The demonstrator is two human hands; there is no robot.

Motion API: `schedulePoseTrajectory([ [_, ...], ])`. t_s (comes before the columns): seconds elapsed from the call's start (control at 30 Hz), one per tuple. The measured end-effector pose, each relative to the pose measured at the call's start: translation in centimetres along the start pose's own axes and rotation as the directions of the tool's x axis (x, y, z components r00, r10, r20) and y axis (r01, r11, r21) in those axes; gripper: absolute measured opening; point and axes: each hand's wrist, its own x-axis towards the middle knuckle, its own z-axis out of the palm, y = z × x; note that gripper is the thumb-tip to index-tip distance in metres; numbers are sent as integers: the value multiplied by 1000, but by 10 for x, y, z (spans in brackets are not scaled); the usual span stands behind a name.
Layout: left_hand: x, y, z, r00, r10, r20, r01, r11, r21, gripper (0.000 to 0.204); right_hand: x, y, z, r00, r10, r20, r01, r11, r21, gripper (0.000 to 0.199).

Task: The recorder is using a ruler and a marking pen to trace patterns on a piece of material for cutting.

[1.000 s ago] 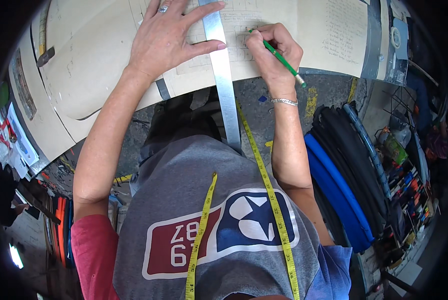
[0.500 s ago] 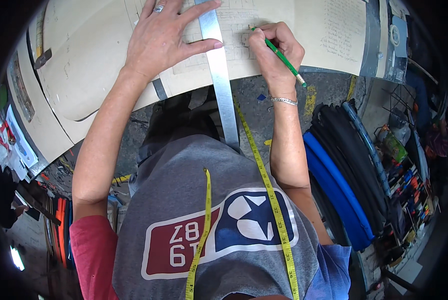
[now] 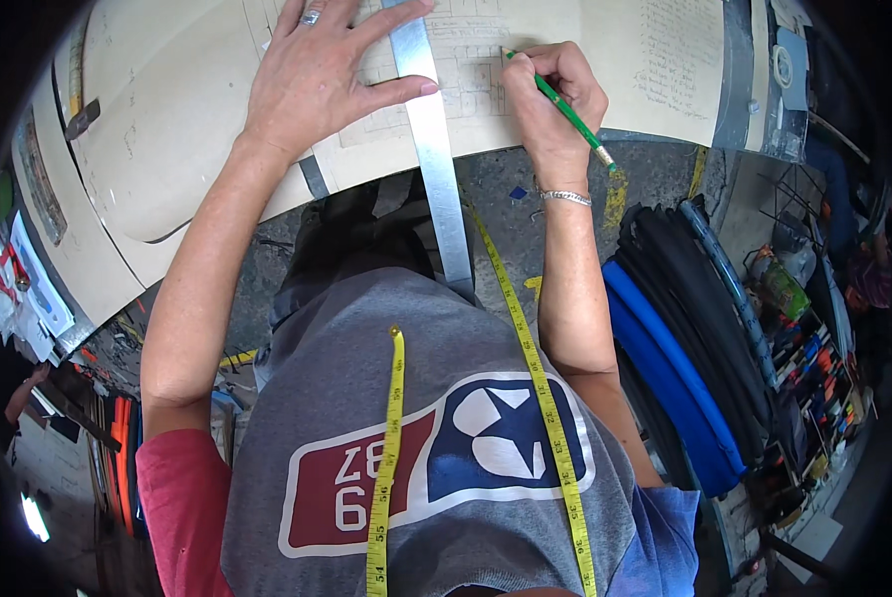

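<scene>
My left hand (image 3: 319,85) lies flat with its fingers spread, a ring on one finger. Its thumb and forefinger press on a long metal ruler (image 3: 431,134), which crosses the table edge and reaches down toward my waist. In my right hand (image 3: 556,104) is a green pencil (image 3: 572,117), pinched with its tip on a pale paper (image 3: 386,119). Faint pencil lines and boxes are drawn on that paper. A yellow tape measure (image 3: 551,423) hangs round my neck, both ends falling over my grey shirt.
A hammer (image 3: 83,119) rests at the table's left. Handwritten notes cover a sheet (image 3: 665,60) at the right, near a tape roll (image 3: 782,67) at the table's far right. Rolls of black and blue material (image 3: 680,373) stand below on the right. At far left, another person's hand shows.
The pencil tip has shifted slightly right and up on the paper. The ruler and my left hand have moved a little left. The tape measure's loose end has swung left.
</scene>
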Motion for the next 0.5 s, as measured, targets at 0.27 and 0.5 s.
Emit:
schedulePoseTrajectory([
  [0.27, 2, 6, -9, 990, -67, 125, 60, 997, 54, 87, 2, 1, -1, 997, -74, 30, 76, 992, -96, 15],
  [0.5, -1, -4, 6, 1000, 11, -3, -11, 998, 64, 87, -4, -10, -2, 998, 57, 36, -56, 998, -19, 14],
])
